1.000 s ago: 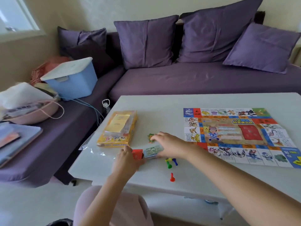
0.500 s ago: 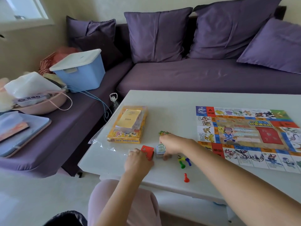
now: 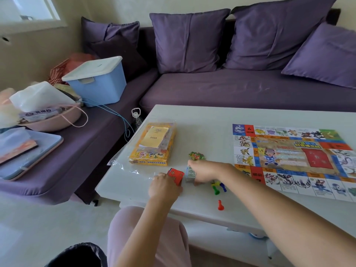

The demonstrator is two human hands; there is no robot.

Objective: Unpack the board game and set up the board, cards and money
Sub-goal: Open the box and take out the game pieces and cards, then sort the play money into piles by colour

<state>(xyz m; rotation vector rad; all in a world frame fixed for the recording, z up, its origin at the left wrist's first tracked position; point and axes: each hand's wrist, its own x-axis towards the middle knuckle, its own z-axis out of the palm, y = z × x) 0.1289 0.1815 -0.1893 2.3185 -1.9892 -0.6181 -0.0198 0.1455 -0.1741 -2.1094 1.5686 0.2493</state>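
The colourful game board [image 3: 292,160] lies unfolded on the right of the white table [image 3: 202,120]. My left hand [image 3: 163,186] holds a small stack of red cards [image 3: 176,175] near the table's front. Just to its right, my right hand [image 3: 206,171] grips a green-and-white bundle of paper money [image 3: 190,174] standing on the table. Green, blue and yellow pawns [image 3: 218,186] lie beside my right wrist, with a red pawn [image 3: 220,205] closer to the edge. A small pile of green pieces [image 3: 196,156] sits behind my right hand.
The yellow game box [image 3: 154,146] with a booklet on top rests on a clear plastic wrapper [image 3: 123,164] at the table's left. A purple sofa [image 3: 240,89] wraps round the table, carrying a blue lidded bin [image 3: 98,81], a pink basin [image 3: 50,118] and a tray [image 3: 28,153].
The view has shifted, so everything sits further right in the frame. My right hand has turned the money bundle from lying flat to standing on edge; my left hand now holds the red cards up.
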